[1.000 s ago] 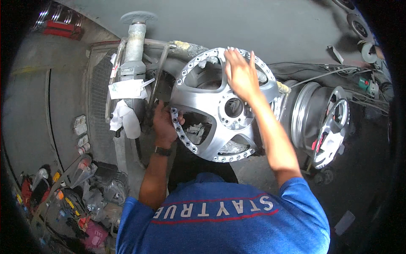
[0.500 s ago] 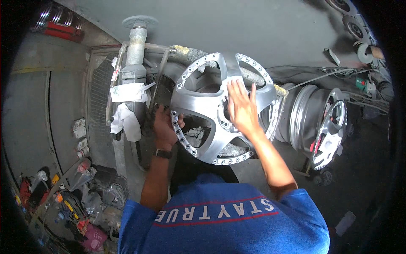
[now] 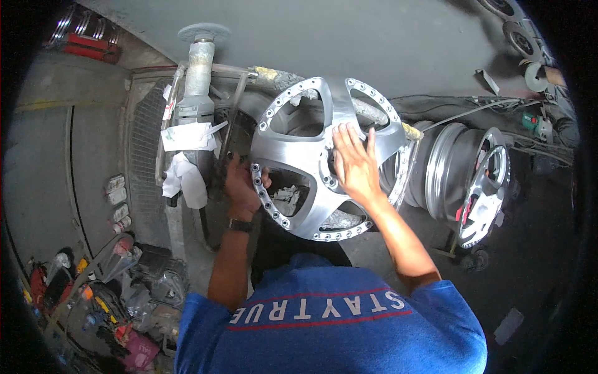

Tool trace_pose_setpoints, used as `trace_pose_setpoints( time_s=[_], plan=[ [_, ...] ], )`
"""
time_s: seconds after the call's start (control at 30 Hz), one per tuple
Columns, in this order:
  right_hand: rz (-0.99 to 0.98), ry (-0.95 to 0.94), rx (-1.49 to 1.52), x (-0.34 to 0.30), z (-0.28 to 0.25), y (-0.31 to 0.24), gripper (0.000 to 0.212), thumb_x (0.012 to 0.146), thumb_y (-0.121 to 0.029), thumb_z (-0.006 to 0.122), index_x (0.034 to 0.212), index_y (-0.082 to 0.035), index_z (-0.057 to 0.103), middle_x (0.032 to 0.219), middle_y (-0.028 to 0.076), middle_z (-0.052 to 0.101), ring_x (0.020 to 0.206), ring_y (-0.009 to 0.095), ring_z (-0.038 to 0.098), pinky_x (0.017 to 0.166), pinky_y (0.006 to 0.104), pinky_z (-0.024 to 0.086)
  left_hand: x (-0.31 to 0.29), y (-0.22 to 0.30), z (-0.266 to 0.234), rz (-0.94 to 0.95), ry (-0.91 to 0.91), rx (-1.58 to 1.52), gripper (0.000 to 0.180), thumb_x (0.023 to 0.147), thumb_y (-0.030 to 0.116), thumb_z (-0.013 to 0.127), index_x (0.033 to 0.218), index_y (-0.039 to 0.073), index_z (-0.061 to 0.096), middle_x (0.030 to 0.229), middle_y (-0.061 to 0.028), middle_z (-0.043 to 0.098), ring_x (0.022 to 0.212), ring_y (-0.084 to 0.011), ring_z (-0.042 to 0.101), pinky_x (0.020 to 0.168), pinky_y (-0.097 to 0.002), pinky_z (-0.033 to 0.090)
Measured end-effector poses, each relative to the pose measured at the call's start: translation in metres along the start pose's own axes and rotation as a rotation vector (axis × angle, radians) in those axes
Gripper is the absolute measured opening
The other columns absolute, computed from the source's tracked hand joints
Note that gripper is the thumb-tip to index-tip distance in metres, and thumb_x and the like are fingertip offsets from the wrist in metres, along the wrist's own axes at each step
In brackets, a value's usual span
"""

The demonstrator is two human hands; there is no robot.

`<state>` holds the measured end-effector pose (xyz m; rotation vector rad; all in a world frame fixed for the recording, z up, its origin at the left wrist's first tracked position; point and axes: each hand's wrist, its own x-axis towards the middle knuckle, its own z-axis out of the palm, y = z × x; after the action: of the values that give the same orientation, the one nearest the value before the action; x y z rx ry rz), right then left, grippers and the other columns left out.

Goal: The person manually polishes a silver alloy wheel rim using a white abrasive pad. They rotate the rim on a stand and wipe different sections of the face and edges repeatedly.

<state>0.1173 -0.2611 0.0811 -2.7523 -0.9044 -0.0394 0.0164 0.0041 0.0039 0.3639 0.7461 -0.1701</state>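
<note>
A silver spoked wheel face point(image 3: 299, 154) with bolt holes round its edge stands in front of me, tilted toward me. My left hand point(image 3: 241, 189) grips its left edge, with part of the hand showing through the opening between two spokes. My right hand point(image 3: 356, 161) lies flat near the hub, fingers stretched up along the upper spoke. A small pale piece, perhaps a sheet, shows at the right fingertips; most of it is hidden under them. Behind the wheel face runs a crusted bar point(image 3: 371, 112).
To the left stands a wrapped power tool point(image 3: 200, 75) with a disc on top and white paper point(image 3: 187, 136) on its body. At the right are a wheel barrel point(image 3: 443, 165) and another spoked wheel face point(image 3: 488, 202). Bags and loose items point(image 3: 134, 299) crowd the lower left floor.
My right hand has slid slightly down the upper spoke toward the hub, with the pale piece under its fingertips. My left hand keeps its hold on the wheel face's edge.
</note>
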Motion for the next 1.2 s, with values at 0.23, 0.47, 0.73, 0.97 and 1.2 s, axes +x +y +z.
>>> trace_pose_setpoints(
  time_s=[0.23,0.47,0.73,0.97,1.2],
  plan=[
    [0.059,-0.117,0.077,0.136,0.020,0.061,0.040,0.105,-0.022,0.045,0.139,-0.004,0.059,0.142,0.018,0.060,0.138,0.035,0.052,0.116,0.0696,0.028,-0.004,0.001,0.015,-0.009,0.065,0.004,0.059,0.102,0.061,0.045,0.102,0.005,0.063,0.078,-0.0116,0.060,0.066,-0.0220,0.056,0.061,-0.0354,0.042],
    [-0.005,-0.019,0.013,0.026,-0.001,0.004,0.047,0.097,-0.015,0.057,0.141,0.001,0.058,0.144,0.021,0.059,0.141,0.035,0.049,0.121,0.0652,0.022,0.002,-0.002,0.002,0.016,0.035,0.035,0.060,0.102,0.062,0.044,0.103,0.005,0.062,0.077,-0.0097,0.059,0.064,-0.0213,0.055,0.060,-0.0347,0.042],
    [0.079,-0.008,0.015,0.109,0.009,0.042,0.041,0.102,-0.017,0.050,0.139,-0.001,0.059,0.145,0.019,0.059,0.141,0.034,0.050,0.119,0.0698,0.023,-0.001,-0.002,0.008,-0.011,0.041,0.059,0.064,0.101,0.066,0.042,0.100,0.006,0.062,0.076,-0.0100,0.059,0.063,-0.0208,0.053,0.062,-0.0337,0.041],
    [0.020,0.008,0.032,0.059,0.001,0.021,0.043,0.099,-0.014,0.054,0.139,0.000,0.059,0.144,0.020,0.060,0.141,0.035,0.050,0.119,0.0667,0.025,0.004,-0.005,-0.005,0.033,-0.011,0.093,0.069,0.101,0.067,0.039,0.104,0.003,0.063,0.078,-0.0100,0.060,0.063,-0.0197,0.054,0.062,-0.0337,0.043],
    [0.054,0.037,0.051,0.082,0.007,0.037,0.041,0.103,-0.018,0.050,0.140,-0.003,0.058,0.143,0.019,0.060,0.140,0.035,0.051,0.118,0.0681,0.026,0.002,-0.002,0.005,-0.006,-0.011,0.080,0.066,0.102,0.066,0.039,0.102,0.004,0.062,0.078,-0.0100,0.060,0.064,-0.0204,0.054,0.062,-0.0333,0.043]
  ],
)
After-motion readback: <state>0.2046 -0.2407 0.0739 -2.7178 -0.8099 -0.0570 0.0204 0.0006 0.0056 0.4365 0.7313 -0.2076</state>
